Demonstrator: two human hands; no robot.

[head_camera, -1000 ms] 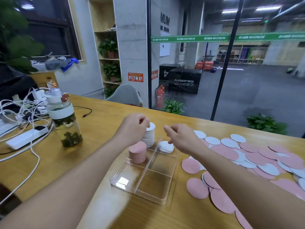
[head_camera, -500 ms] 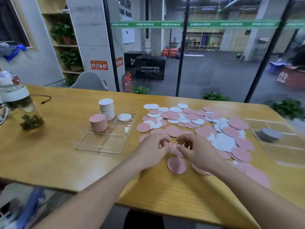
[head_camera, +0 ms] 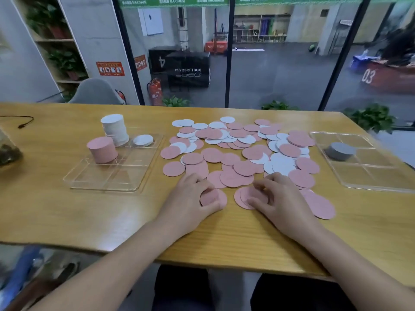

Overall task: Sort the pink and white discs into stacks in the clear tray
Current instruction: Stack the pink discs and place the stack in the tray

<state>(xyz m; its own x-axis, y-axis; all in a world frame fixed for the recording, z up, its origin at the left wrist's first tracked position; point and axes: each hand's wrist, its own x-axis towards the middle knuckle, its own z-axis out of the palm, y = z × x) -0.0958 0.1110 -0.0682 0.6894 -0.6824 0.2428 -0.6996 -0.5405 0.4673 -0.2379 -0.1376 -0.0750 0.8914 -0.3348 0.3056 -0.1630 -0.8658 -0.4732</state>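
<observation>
I was gathering pink discs at the near edge of the loose pile [head_camera: 242, 151] — my left hand [head_camera: 193, 204] curled round one pink disc [head_camera: 213, 198], my right hand [head_camera: 278, 199] pinching two overlapped discs [head_camera: 248, 196]. Next, I judged, both loads belonged on the pink stack [head_camera: 102, 149] in the clear tray [head_camera: 105, 182] at left.

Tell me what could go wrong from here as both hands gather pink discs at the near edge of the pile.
1. The tall white stack looks slightly uneven; adding discs or bumping the left tray could topple it.
2. The left hand and right hand grip overlapping pink discs; a white disc lying among them could get picked up too.
3. A pink disc lies nearer the table edge and might be swept off.
</observation>
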